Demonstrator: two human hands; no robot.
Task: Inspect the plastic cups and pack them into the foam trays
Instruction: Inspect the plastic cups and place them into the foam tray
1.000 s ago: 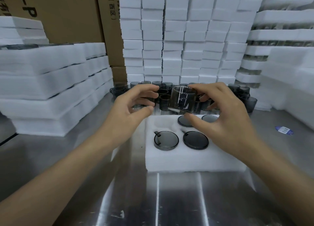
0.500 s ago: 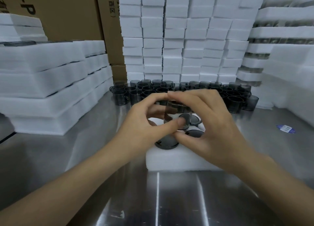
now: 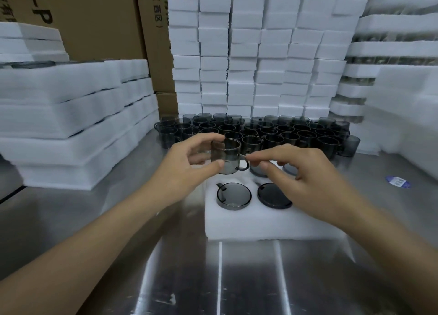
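A smoky grey plastic cup [image 3: 228,157] with a side handle is upright in the air above the far left of a white foam tray [image 3: 260,222]. My left hand [image 3: 187,166] grips its body between fingers and thumb. My right hand [image 3: 305,172] hovers beside it, loosely curled, with the index fingertip at the cup's handle. Two packed cups [image 3: 233,196] sit in the tray's near pockets, and others behind are partly hidden by my right hand. Several loose grey cups [image 3: 284,132] crowd the table behind the tray.
The tray lies on a steel table [image 3: 118,220]. Stacks of foam trays [image 3: 71,115] stand at the left and stacks of foam [image 3: 403,96] at the right. A wall of foam blocks [image 3: 260,54] and cardboard boxes [image 3: 94,18] close the back. A blue sticker [image 3: 398,182] lies at the right.
The cup turned from tilted to upright and shifted left over the tray. My right hand loosened from the cup's body to its handle, and my left hand took the grip.
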